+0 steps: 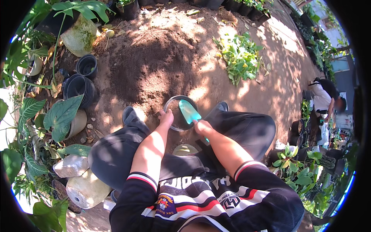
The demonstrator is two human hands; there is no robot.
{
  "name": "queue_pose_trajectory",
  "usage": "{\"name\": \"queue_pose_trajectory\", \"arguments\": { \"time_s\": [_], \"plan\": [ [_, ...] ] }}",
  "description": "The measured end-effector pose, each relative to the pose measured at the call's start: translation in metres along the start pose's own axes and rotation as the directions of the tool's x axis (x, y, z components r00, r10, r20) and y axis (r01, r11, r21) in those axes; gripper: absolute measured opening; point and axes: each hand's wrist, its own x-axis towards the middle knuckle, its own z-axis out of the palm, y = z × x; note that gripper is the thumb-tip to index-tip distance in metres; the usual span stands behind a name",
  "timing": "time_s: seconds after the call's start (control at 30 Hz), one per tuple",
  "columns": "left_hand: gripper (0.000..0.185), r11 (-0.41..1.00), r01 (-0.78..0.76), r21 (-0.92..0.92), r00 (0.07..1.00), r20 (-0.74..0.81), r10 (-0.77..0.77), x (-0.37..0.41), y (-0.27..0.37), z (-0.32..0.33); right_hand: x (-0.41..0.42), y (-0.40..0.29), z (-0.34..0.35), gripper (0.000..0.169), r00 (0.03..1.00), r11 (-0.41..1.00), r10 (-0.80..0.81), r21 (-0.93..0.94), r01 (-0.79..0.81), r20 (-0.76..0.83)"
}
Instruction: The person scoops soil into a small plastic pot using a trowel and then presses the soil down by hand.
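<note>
Between my knees is a round black plastic plant pot (180, 127), and my left hand (166, 117) grips its left rim with the thumb over the edge. My right hand (202, 128) is closed around the handle of a teal hand trowel (189, 111). The trowel's blade lies over the pot's opening, pointing up and left. Some brown soil shows inside the pot beside the blade; the blade hides the rest. Just beyond the pot spreads a mound of dark loose soil (150, 66).
Nested black pots (79, 90) and a smaller black pot (87, 66) stand at the left. Cut green leafy stems (240, 56) lie at the upper right. Pale stones (71, 166) and a mossy upturned pot (79, 36) are left. A person (324, 94) bends over at far right.
</note>
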Motion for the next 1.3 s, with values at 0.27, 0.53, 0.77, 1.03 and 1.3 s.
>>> {"name": "queue_pose_trajectory", "arguments": {
  "time_s": [0.27,0.53,0.77,1.03,1.3],
  "plan": [
    [0.071,0.991,0.076,-0.110,0.995,-0.057,-0.082,0.012,0.000,0.004,-0.005,0.001,0.008,0.064,0.988,0.984,-0.154,-0.088,0.155,0.017],
    [0.075,0.996,0.090,0.027,0.992,-0.091,-0.088,0.013,-0.001,0.006,-0.002,-0.022,0.021,0.048,0.999,0.999,0.032,-0.002,-0.032,-0.039],
    [0.074,0.990,0.093,0.105,0.992,-0.096,-0.083,0.008,0.004,0.004,0.021,-0.007,0.038,0.053,0.997,1.000,-0.024,-0.014,0.023,-0.070],
    [0.074,0.993,0.099,0.068,0.993,-0.074,-0.094,0.009,0.005,0.003,0.000,-0.015,-0.020,0.064,0.972,0.993,0.117,-0.010,-0.117,0.204],
    [0.076,0.993,0.103,0.051,0.993,-0.060,-0.100,0.007,0.008,0.003,-0.022,-0.012,-0.038,0.057,0.978,0.945,-0.023,-0.324,-0.047,-0.210]
  ]
}}
